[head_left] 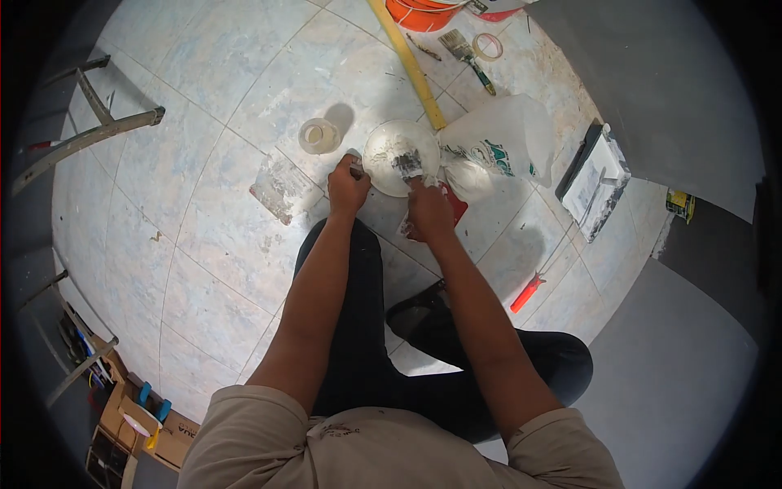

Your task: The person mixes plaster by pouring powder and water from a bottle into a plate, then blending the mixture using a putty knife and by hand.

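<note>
A round white bowl (pixel 377 184) with pale paste in it stands on the tiled floor in front of me. My left hand (pixel 349 187) is closed at its left edge, the fingers gripping the rim. From the near right side, my right hand (pixel 429 213) grips a putty knife (pixel 406 165), whose smeared blade is inside the bowl; the fingers hide its handle. A red, flat item (pixel 453 207) lies partly under the right hand. Touching or close to the bowl's right side is a white plastic bag (pixel 497 143) with green print. An open translucent cup (pixel 318 136) stands behind my left hand.
A yellow strip (pixel 411 69) runs up to the bowl. Farther back are a paintbrush (pixel 467 59), a tape roll (pixel 488 46) and an orange bucket (pixel 419 15). At right are a paint tray (pixel 593 181) and a red-handled roller (pixel 528 292). Metal legs (pixel 98 130) stand left.
</note>
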{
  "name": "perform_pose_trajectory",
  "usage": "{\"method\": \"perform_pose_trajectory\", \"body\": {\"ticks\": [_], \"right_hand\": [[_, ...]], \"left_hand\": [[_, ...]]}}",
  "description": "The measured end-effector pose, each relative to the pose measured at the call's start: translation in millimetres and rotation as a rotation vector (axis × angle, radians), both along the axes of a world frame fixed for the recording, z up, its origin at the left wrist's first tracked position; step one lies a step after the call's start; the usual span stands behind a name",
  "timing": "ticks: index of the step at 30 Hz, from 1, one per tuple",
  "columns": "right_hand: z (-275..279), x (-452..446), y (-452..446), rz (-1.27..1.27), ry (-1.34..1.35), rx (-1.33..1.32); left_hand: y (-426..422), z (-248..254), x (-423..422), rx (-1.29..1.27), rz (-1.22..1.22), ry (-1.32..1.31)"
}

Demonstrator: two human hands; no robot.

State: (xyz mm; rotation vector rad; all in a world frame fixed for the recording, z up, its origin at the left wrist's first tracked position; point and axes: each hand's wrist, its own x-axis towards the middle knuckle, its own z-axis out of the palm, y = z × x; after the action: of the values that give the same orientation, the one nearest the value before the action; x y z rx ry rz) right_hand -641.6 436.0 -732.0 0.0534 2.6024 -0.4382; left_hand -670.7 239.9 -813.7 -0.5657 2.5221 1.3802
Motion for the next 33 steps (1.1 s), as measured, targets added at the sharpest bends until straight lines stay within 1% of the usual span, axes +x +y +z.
{"method": "perform_pose_trajectory", "body": {"ticks": [1,3,7,10,12,13,14,15,16,17,21,23,25,27,28,30,32,33], "right_hand": [[9.1,-9.9,5.4,0.002,0.005,0.0],[23.9,-30.7,17.4,-0.136,0.083,-0.264],[37.1,-44.5,21.9,-0.179,0.032,-0.314],[35.2,-30.2,1.9,-0.139,0.084,-0.296],[33.4,-16.4,-14.5,-0.041,0.119,-0.174],[36.7,-9.5,-24.7,-0.039,0.118,-0.177],[40.0,-2.5,-34.6,-0.008,0.089,-0.084],[41.0,0.7,-40.6,0.024,0.06,0.008],[31.2,3.8,-39.7,0.026,0.057,0.002],[16.3,9.7,-36.3,0.073,0.077,0.042],[-4.9,-0.1,-26.9,0.171,0.085,0.123],[-7.1,-3.5,-21.7,0.164,0.079,0.114],[0.7,-14.9,-16.6,0.169,0.082,0.105],[11.2,-23.7,-2.5,0.138,0.07,-0.092],[13.6,-27.5,3.7,0.144,0.068,-0.091],[18.6,-34.8,13.8,0.021,0.021,-0.292],[25.5,-31.0,13.2,0.039,0.023,-0.263],[30.1,-31.5,10.3,0.056,0.039,-0.241]], "left_hand": [[-0.7,-0.5,-1.2,-0.064,-0.043,0.039],[0.7,3.9,-1.6,-0.046,-0.011,0.02],[2.0,7.6,3.3,0.025,0.032,-0.01],[0.9,-5.1,5.1,0.007,0.019,0.073],[0.2,-9.8,6.3,-0.001,0.013,0.094],[-0.9,-14.2,7.3,-0.008,-0.001,0.114],[-1.5,-19.0,7.7,-0.012,0.002,0.113],[-2.3,-25.1,7.8,-0.059,-0.05,0.155],[-3.9,-31.6,8.1,-0.104,-0.103,0.195],[-4.8,-38.2,9.6,-0.109,-0.102,0.19],[-3.0,-27.1,11.7,-0.102,-0.096,0.141],[-0.8,-18.0,6.1,-0.089,-0.094,0.139],[-1.8,-20.1,5.5,-0.087,-0.095,0.165],[-3.1,-26.2,4.8,-0.101,-0.094,0.189],[-2.7,-26.9,7.3,-0.11,-0.102,0.201],[-0.6,-27.8,4.4,-0.141,-0.107,0.173],[2.2,-23.2,8.0,-0.171,-0.108,0.141],[2.8,-19.4,7.5,-0.127,-0.087,0.148]]}}
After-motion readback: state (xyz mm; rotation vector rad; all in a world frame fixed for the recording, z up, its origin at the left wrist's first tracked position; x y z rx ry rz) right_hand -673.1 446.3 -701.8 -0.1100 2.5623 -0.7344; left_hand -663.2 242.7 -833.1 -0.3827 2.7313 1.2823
